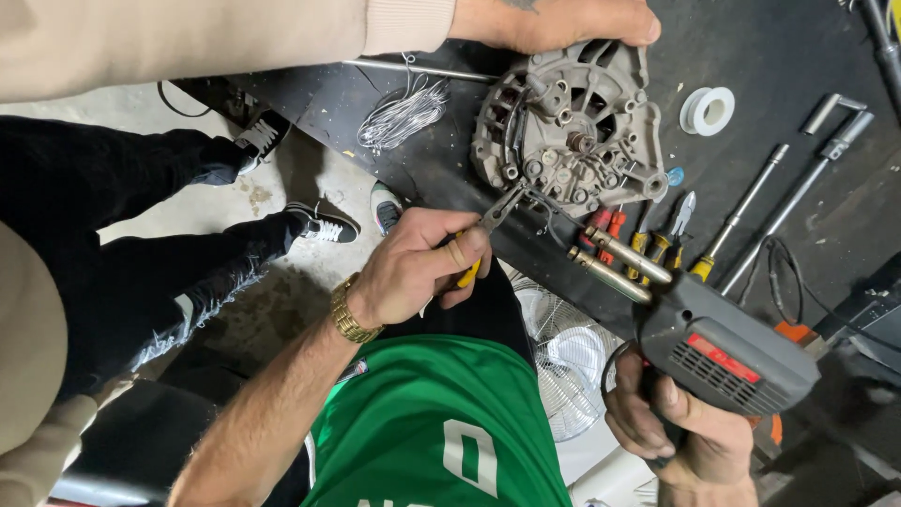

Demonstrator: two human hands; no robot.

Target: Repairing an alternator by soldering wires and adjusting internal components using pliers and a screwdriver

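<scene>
My left hand (413, 268), with a gold bracelet on the wrist, grips yellow-handled pliers (495, 216). Their jaws touch a thin wire at the lower left edge of a grey alternator (572, 122) that stands on the black workbench (751, 47). My right hand (671, 422) holds a grey soldering gun (727, 352) with a red label. Its two brass-coloured prongs (615, 263) point toward the alternator's lower edge, just right of the pliers. Another person's hand (563, 21), in a beige sleeve, rests on top of the alternator.
On the bench lie a coil of thin wire (404, 115), a white tape roll (709, 110), several screwdrivers (657, 246) and long socket wrenches (798, 192). A white fan (563, 357) stands under the bench. Another person's legs in dark trousers and sneakers (319, 225) stand at left.
</scene>
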